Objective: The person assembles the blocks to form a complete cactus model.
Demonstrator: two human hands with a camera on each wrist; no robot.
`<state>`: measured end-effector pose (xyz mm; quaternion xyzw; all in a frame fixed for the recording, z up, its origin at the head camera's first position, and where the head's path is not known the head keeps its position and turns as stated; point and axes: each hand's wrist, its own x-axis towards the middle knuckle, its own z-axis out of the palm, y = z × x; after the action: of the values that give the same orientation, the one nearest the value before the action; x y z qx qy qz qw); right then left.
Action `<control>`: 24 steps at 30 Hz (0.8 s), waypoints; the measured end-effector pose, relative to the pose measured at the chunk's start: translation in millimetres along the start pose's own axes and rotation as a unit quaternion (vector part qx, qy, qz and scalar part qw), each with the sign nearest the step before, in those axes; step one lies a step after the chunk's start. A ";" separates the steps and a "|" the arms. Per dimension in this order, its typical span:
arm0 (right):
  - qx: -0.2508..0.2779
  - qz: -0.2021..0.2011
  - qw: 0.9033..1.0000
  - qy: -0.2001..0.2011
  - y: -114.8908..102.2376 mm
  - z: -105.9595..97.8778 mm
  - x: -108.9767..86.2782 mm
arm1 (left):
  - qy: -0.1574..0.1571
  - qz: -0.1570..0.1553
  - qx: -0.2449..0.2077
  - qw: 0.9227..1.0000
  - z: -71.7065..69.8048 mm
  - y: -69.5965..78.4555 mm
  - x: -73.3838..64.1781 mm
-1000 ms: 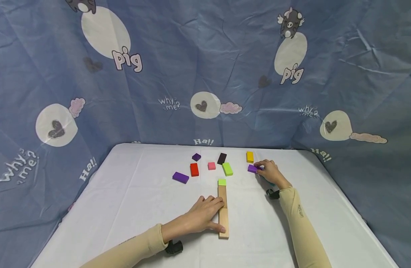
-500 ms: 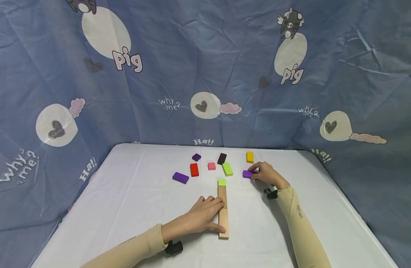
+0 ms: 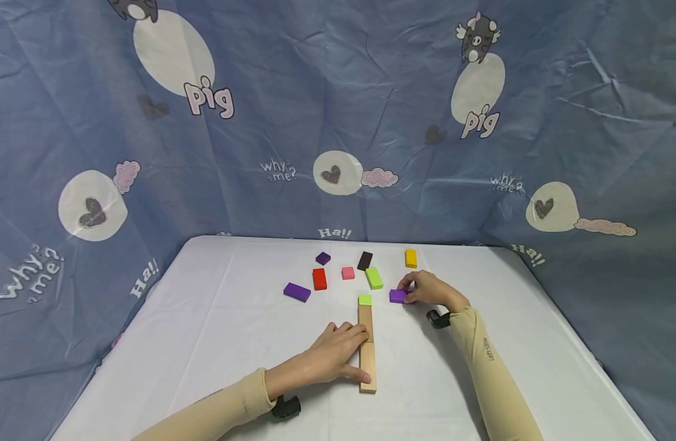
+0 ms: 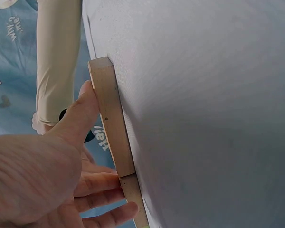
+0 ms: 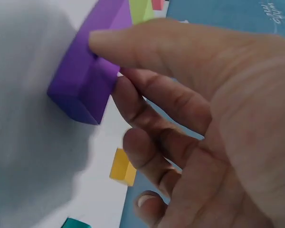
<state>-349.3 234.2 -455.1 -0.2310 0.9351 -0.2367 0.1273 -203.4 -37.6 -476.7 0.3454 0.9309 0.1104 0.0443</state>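
Note:
In the head view, two plain wooden blocks, the nearer one (image 3: 369, 361) and the farther one (image 3: 365, 314), lie end to end. A small lime-green block (image 3: 365, 299) sits at the far end of that row. My left hand (image 3: 328, 355) rests along the wooden blocks, thumb on the nearer block (image 4: 110, 111) and fingertips by the joint. Right of the row, my right hand (image 3: 430, 289) pinches a purple block (image 3: 397, 296) between thumb and fingers. The right wrist view shows the thumb across this purple block (image 5: 76, 71), part of which the hand hides.
Beyond the row lie a lime-green block (image 3: 374, 278), a pink block (image 3: 348, 273), a red block (image 3: 319, 279), a dark block (image 3: 365, 261) and two purple blocks (image 3: 297, 292). A yellow block (image 3: 411, 258) lies farther right. Teal shows in the right wrist view.
My right hand has brought the purple block left and nearer to me, closer to the row. The left hand and the row of blocks have stayed put.

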 end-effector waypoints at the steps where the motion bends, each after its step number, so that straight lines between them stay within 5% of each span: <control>1: 0.005 -0.002 1.000 -0.007 -0.6 0.3 -0.4 | 0.000 0.000 0.000 1.000 0.2 0.0 0.0; 9: 0.038 -0.058 0.996 -0.056 -8.7 5.1 -4.4 | 0.003 0.005 0.005 1.000 -0.4 0.0 0.3; 17: 0.032 -0.019 0.996 -0.079 -19.7 18.0 2.5 | 0.005 0.005 0.013 1.000 -0.5 -0.3 0.2; 24: 0.021 -0.036 0.995 -0.088 -28.7 21.3 1.4 | 0.007 0.005 0.013 1.000 0.7 -0.4 -0.2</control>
<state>-332.5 202.8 -459.1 -0.2818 0.9062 -0.2396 0.2048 -203.3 -37.9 -477.4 0.3495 0.9309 0.1011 0.0332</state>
